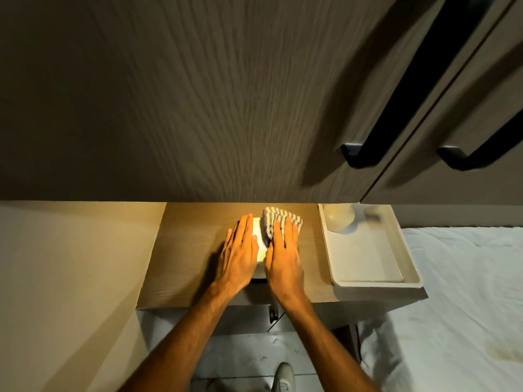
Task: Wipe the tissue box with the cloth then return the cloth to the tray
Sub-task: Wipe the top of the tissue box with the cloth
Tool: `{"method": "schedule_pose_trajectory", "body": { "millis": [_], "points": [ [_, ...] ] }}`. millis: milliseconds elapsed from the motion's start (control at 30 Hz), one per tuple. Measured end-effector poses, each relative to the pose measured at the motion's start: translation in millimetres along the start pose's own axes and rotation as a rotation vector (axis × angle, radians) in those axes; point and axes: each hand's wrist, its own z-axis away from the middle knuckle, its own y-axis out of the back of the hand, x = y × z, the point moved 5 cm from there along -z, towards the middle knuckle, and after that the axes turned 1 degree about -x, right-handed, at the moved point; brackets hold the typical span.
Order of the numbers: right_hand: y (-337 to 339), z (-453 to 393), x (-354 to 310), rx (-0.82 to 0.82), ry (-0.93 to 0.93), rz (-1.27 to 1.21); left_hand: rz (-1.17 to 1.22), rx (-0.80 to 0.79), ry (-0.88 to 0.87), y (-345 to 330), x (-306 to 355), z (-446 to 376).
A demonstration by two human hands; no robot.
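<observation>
Box (pixel 259 244) on the worktop (pixel 184 250), left of the tray (pixel 368 282). Left hand (pixel 239 256), grip flat and wide, steadies the box; right hand (pixel 284 254) lies flat, pressing the cloth (pixel 276 217) on the box.

on the wooden shelf (pixel 181 250), a white tissue box (pixel 259 244) sits just left of the pale tray (pixel 368 258), mostly hidden under two flat hands. the left hand (pixel 239 250) lies spread on the box's left side, while the right hand (pixel 283 250) presses a striped cloth (pixel 278 219) against the box's right side and far end, fingers extended. at the tray's far end stands a pale rounded jar (pixel 338 217), partly cut off by the dark cabinet (pixel 226 94) overhead.
</observation>
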Motion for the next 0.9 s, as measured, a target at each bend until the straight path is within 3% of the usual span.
{"method": "schedule_pose_trajectory", "body": {
  "millis": [100,233,333,400,467,567,733,800,900],
  "points": [
    [-13.5,26.7,0.4,-0.087,0.184,0.226,-0.024,-0.057,0.006,-2.9,-1.7,-0.3],
    [-10.2,-15.4,-4.0,-0.222,0.294,0.319,-0.105,-0.075,-0.060,-6.1,-3.3,-2.2],
    [0.8,-45.4,-1.4,-0.278,0.265,0.283,0.012,-0.078,-0.005,-5.2,-6.1,-3.6],
    [3.1,-43.1,2.9,-0.212,0.168,0.193,0.101,-0.051,0.059,-4.0,-8.1,-5.4],
    [0.1,-24.2,5.3,-0.151,0.112,0.107,0.009,-0.071,0.058,-4.9,-7.3,-6.1],
    [-9.2,5.4,4.7,-0.156,0.204,0.197,0.038,-0.066,0.088,-3.2,-5.4,-5.1],
    [-7.8,-35.2,-8.8,-0.351,0.394,0.358,-0.082,-0.147,0.057,2.2,-5.2,-4.5],
    [-0.5,-53.9,-9.5,-0.367,0.351,0.336,-0.055,-0.106,0.090,6.2,-2.7,-4.0],
    [6.8,-45.5,-1.0,-0.221,0.156,0.166,0.024,-0.078,0.126,7.7,2.3,-3.0]
  ]
}}
